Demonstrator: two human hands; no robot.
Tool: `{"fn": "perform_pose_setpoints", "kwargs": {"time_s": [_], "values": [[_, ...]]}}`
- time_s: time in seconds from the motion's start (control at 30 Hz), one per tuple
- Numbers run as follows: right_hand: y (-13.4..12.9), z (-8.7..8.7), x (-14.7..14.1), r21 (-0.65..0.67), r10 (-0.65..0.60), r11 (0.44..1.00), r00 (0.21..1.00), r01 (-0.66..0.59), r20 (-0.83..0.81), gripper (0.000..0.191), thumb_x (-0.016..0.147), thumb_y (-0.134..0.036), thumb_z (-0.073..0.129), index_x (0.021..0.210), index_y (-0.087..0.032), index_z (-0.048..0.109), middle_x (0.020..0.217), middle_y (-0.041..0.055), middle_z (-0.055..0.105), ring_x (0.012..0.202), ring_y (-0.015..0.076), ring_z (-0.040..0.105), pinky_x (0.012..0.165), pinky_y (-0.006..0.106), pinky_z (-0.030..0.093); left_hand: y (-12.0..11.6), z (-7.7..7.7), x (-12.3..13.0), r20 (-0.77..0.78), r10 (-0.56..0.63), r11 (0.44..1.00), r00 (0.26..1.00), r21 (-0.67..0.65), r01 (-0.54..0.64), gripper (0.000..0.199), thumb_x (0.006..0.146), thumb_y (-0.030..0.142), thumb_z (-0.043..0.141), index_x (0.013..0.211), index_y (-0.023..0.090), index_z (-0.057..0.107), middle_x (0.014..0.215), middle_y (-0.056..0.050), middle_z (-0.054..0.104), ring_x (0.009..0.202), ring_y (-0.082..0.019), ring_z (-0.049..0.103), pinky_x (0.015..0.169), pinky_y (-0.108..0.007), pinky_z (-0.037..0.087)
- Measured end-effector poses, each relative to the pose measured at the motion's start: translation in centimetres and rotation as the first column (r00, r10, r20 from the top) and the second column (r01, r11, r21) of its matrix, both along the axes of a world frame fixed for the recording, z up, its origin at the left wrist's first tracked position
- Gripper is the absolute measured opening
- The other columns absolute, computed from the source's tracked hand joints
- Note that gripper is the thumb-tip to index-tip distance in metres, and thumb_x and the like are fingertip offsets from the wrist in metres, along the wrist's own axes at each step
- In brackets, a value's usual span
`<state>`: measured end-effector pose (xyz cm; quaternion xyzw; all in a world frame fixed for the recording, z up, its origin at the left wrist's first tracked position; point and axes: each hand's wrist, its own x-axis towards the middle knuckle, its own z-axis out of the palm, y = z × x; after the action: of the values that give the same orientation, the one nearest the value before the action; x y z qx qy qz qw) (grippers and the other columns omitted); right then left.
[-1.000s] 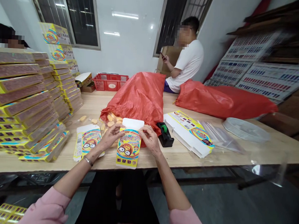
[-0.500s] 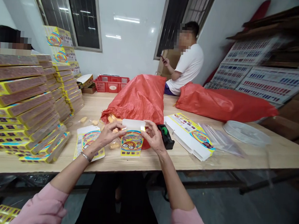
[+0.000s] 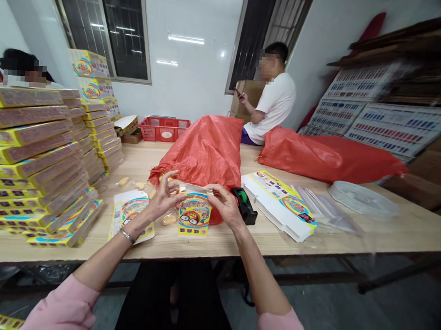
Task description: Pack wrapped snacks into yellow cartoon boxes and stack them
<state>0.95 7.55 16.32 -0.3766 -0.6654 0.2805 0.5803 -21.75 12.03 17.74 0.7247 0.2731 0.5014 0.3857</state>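
Both my hands are raised over the wooden table (image 3: pixel 290 239). My left hand (image 3: pixel 164 196) and my right hand (image 3: pixel 223 205) hold the top of a yellow printed cardboard box (image 3: pixel 194 218) between them. Its white top flap (image 3: pixel 193 188) is folded down nearly flat. Under my left wrist lies a flat printed box blank (image 3: pixel 133 214). Near the box's left side sits a clear packet of pale yellow snacks (image 3: pixel 169 219). Right behind my hands bulges a red woven sack (image 3: pixel 198 153).
A black tape dispenser (image 3: pixel 244 206) stands right of my right hand, beside flat white-and-yellow cartons (image 3: pixel 280 204). Tall stacks of yellow boxes (image 3: pixel 30 158) fill the left. A person in a white T-shirt (image 3: pixel 274 101) sits beyond the table with a phone.
The white top flap has gone from standing up to folded down over the box. The box has risen slightly from the table, and my head has shifted a little.
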Motion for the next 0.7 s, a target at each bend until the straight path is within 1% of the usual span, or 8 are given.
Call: {"fn": "perform_pose_setpoints", "kwargs": {"time_s": [0.03,0.13,0.2,0.27,0.4,0.5,0.6,0.7], "values": [[0.0,0.1,0.0,0.004,-0.004,1.000,1.000,0.004,0.007,0.024,0.087,-0.038,0.060,0.103,-0.021,0.067,0.107,0.0053,0.067,0.100,0.0200,0.062,0.089,0.034,0.051,0.1,0.1,0.0,-0.044,0.000,0.999,0.999,0.050,0.003,0.044,0.079,0.038,0.073,0.118,0.023,0.059,0.100,-0.004,0.068,0.088,-0.017,0.065,0.076,-0.030,0.057],[-0.2,0.4,0.0,0.048,-0.042,0.998,0.999,0.041,0.024,0.022,0.086,-0.039,0.060,0.096,-0.021,0.070,0.103,0.0054,0.068,0.103,0.0208,0.062,0.095,0.037,0.049,0.3,0.2,-0.1,-0.156,0.007,0.979,0.988,0.201,0.025,0.025,0.085,0.038,0.066,0.100,0.020,0.072,0.108,-0.010,0.071,0.103,-0.023,0.065,0.093,-0.038,0.052],[-0.3,0.4,-0.1,0.053,-0.064,0.997,0.998,0.063,0.017,0.023,0.087,-0.040,0.061,0.096,-0.021,0.070,0.103,0.0057,0.068,0.102,0.0207,0.062,0.094,0.036,0.049,0.3,0.4,0.0,-0.181,0.026,0.976,0.983,0.219,0.014,0.027,0.087,0.039,0.062,0.102,0.020,0.074,0.113,-0.010,0.072,0.108,-0.024,0.064,0.098,-0.040,0.049],[-0.4,0.4,-0.2,0.032,-0.073,0.997,0.997,0.073,0.003,0.026,0.087,-0.042,0.061,0.100,-0.021,0.069,0.106,0.0061,0.068,0.101,0.0205,0.063,0.091,0.035,0.051,0.1,0.8,0.2,-0.195,0.061,0.984,0.979,0.179,-0.026,0.031,0.089,0.041,0.059,0.106,0.020,0.073,0.114,-0.010,0.072,0.108,-0.024,0.065,0.097,-0.039,0.050],[-0.7,0.6,-0.6,0.000,-0.123,0.992,0.992,0.123,-0.019,0.031,0.092,-0.045,0.052,0.096,-0.020,0.070,0.103,0.0058,0.070,0.100,0.0206,0.064,0.093,0.035,0.049,-0.8,2.2,0.7,-0.226,0.065,0.997,0.972,0.043,-0.056,0.034,0.088,0.046,0.059,0.098,0.018,0.076,0.100,-0.008,0.075,0.089,-0.021,0.068,0.079,-0.031,0.055],[-0.8,0.9,-0.9,-0.040,-0.155,0.987,0.987,0.153,-0.037,0.031,0.091,-0.046,0.055,0.093,-0.019,0.070,0.097,0.0048,0.071,0.093,0.0204,0.065,0.087,0.032,0.051,-1.2,3.0,0.8,-0.230,0.011,0.998,0.973,-0.061,-0.026,0.036,0.084,0.047,0.064,0.103,0.018,0.074,0.099,-0.007,0.074,0.076,-0.017,0.067,0.063,-0.024,0.054],[-0.9,0.9,-1.0,-0.087,-0.140,0.987,0.988,0.134,-0.069,0.029,0.088,-0.045,0.059,0.097,-0.019,0.070,0.098,0.0043,0.071,0.087,0.0192,0.066,0.076,0.028,0.053,-1.1,3.2,0.7,-0.246,-0.003,0.994,0.969,-0.108,-0.024,0.041,0.082,0.048,0.067,0.107,0.016,0.072,0.095,-0.008,0.073,0.067,-0.015,0.065,0.054,-0.022,0.052],[-0.9,0.6,-1.1,-0.090,-0.142,0.987,0.986,0.134,-0.086,0.028,0.087,-0.044,0.059,0.096,-0.019,0.069,0.096,0.0041,0.072,0.084,0.0189,0.067,0.073,0.028,0.054,-1.0,3.3,0.7,-0.273,-0.030,0.988,0.961,-0.155,-0.013,0.040,0.083,0.050,0.064,0.102,0.015,0.072,0.083,-0.005,0.071,0.057,-0.013,0.062,0.049,-0.022,0.051]]}}
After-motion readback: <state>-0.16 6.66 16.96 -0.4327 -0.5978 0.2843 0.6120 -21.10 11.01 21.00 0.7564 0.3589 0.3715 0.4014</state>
